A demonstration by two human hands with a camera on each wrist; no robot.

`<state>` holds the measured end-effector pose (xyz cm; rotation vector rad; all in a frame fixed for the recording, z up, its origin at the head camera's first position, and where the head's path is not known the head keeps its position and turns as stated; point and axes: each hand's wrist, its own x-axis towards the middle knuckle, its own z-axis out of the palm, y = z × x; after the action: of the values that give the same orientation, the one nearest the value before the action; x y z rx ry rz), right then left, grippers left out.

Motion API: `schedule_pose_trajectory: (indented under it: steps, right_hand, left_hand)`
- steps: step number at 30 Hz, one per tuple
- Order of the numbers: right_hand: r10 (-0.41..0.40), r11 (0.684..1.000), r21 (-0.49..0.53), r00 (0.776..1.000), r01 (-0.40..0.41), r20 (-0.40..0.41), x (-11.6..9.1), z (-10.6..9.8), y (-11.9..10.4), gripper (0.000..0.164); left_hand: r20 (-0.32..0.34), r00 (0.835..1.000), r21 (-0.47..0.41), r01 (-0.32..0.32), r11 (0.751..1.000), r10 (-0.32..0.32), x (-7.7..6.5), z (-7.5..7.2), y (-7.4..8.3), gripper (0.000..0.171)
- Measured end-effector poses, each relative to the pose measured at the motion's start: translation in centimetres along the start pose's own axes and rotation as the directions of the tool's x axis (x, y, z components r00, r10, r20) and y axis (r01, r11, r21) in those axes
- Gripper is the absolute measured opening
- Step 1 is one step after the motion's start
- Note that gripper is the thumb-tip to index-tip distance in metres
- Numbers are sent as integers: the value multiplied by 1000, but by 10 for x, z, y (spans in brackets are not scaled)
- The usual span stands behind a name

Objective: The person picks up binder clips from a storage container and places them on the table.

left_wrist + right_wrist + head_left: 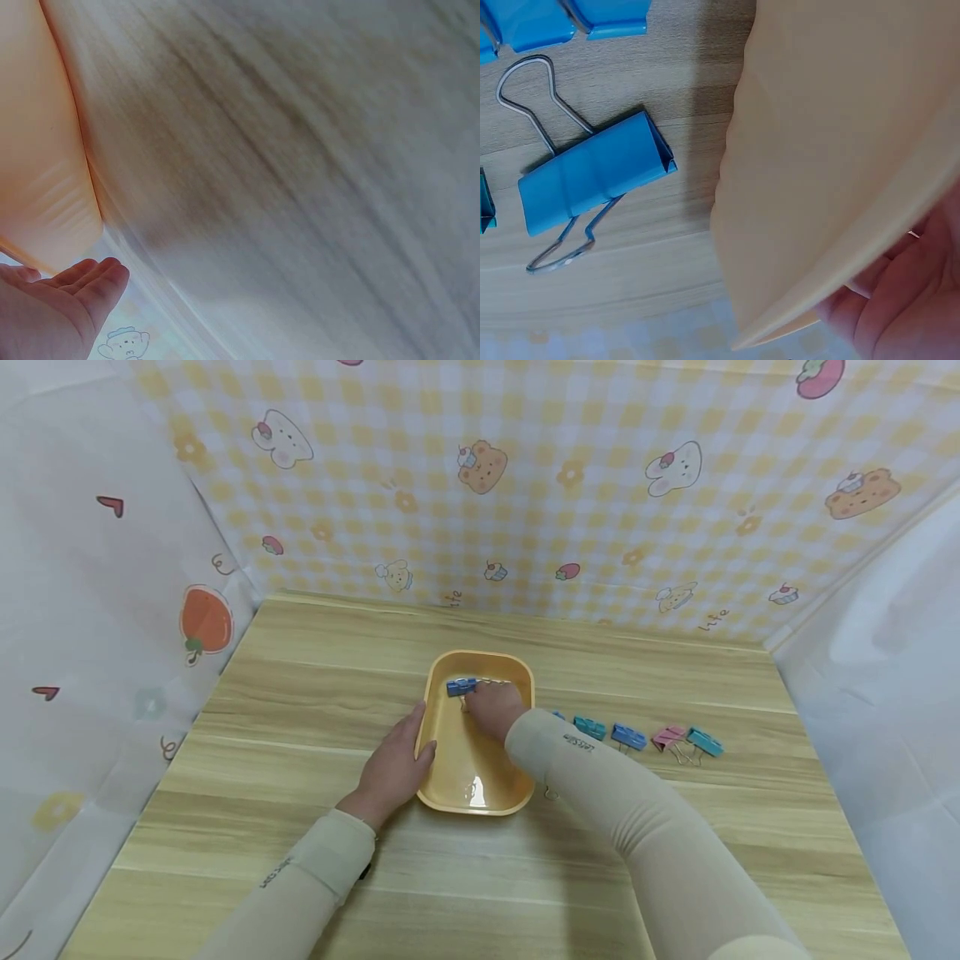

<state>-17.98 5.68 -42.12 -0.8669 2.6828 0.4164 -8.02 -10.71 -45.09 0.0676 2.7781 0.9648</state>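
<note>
A yellow plastic tray (450,777) stands on the wooden table. My left hand (393,760) holds its left side, fingers along the outer wall and thumb over the rim. My right hand (495,706) reaches down inside the tray's far part, its curled fingers at a blue binder clip (461,687). Silver wire handles show beside those fingers. In the right wrist view the tray wall (832,150) hides most of the fingers, and a bit of metal glints between them.
Right of the tray lies a row of binder clips: a teal one (590,728), a blue one (628,737), a pink one (669,737) and another teal one (705,742). Another blue clip (596,172) lies close beside the tray. A checked cloth (525,527) hangs behind the table.
</note>
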Motion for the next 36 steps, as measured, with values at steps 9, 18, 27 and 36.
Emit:
schedule_pose_trajectory:
  steps: [9,18,27,36]
  right_hand:
    - [-8,999,48,1000,8,2,1,-1,2,19]
    - [-25,1000,9,999,25,-28,13,11,5,21]
    - [-32,999,36,999,32,0,7,6,4,17]
    - [-49,995,84,998,51,-30,-1,3,5,15]
  left_hand:
    - [-8,1000,-4,-9,1000,9,0,0,-1,67]
    - [-8,1000,-11,-9,1000,9,-1,0,0,68]
    - [-17,1000,3,-8,1000,8,-1,0,-1,68]
    - [-20,1000,4,-12,1000,12,0,1,-1,68]
